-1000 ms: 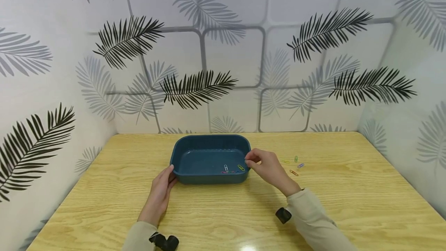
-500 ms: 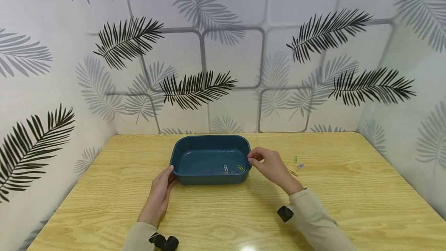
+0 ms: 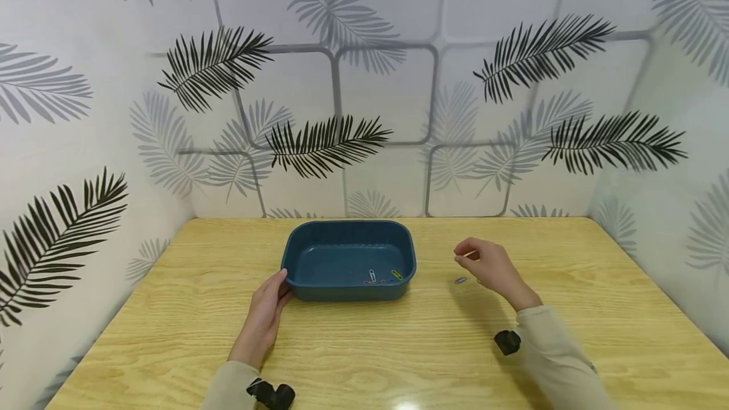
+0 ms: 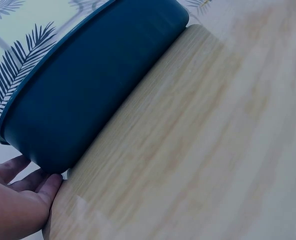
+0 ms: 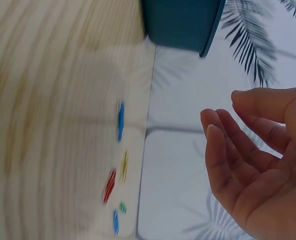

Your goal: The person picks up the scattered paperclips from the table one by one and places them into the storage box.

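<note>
A dark blue plastic bin [image 3: 348,293] with rounded corners stands on the wooden table. My left hand [image 3: 264,309] grips its near left corner, thumb at the rim and fingers against the lower side, as the left wrist view shows. Inside the bin lie a white paper clip [image 3: 373,275], a yellow paper clip [image 3: 397,274] and a few partly hidden ones. To the right of the bin my right hand [image 3: 494,271] hovers, thumb and fingers apart, holding nothing visible. Below it is a blue paper clip [image 3: 461,280]. Red [image 5: 109,186] and yellow paper clips [image 5: 124,166] lie farther along.
A green paper clip [image 5: 122,207] and a second blue one lie beyond the red one, hidden behind my right hand in the head view. A patterned wall [image 3: 387,176] rises behind the table [image 3: 342,353].
My right hand has left the bin's right rim and moved right, over the loose paper clips. The left hand and the bin have stayed in place.
</note>
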A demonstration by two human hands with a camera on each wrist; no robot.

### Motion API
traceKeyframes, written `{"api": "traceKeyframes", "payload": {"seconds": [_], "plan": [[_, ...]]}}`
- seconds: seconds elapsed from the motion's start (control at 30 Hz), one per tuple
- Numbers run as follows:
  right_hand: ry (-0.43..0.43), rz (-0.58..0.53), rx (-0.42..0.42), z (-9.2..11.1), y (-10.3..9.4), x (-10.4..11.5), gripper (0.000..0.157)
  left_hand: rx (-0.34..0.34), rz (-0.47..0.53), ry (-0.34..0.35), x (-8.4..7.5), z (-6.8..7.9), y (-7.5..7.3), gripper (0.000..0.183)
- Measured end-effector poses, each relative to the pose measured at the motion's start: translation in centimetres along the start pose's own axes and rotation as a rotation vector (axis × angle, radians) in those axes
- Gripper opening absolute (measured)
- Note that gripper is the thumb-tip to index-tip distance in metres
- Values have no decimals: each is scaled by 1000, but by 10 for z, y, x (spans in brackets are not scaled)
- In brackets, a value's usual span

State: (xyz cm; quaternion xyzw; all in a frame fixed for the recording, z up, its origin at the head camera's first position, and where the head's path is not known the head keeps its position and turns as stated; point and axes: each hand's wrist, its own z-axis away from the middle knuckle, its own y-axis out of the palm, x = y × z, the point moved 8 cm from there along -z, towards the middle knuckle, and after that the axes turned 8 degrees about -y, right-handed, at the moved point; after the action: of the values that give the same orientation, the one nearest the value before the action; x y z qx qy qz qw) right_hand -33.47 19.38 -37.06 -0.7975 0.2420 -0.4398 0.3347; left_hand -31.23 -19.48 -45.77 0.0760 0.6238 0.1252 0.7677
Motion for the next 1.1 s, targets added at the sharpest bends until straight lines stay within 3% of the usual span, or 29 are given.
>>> {"api": "traceKeyframes", "payload": {"seconds": [0.33, 0.73, 1.1], "plan": [[25, 134, 23, 8, -21, -31, 12, -4, 7, -12, 0, 1, 0, 57], [48, 190, 225, 14, 1, -47, 13, -24, -6, -16, 1, 2, -1, 55], [78, 179, 297, 20, 8, -47, 16, -22, -4, -22, 0, 1, 1, 57]]}}
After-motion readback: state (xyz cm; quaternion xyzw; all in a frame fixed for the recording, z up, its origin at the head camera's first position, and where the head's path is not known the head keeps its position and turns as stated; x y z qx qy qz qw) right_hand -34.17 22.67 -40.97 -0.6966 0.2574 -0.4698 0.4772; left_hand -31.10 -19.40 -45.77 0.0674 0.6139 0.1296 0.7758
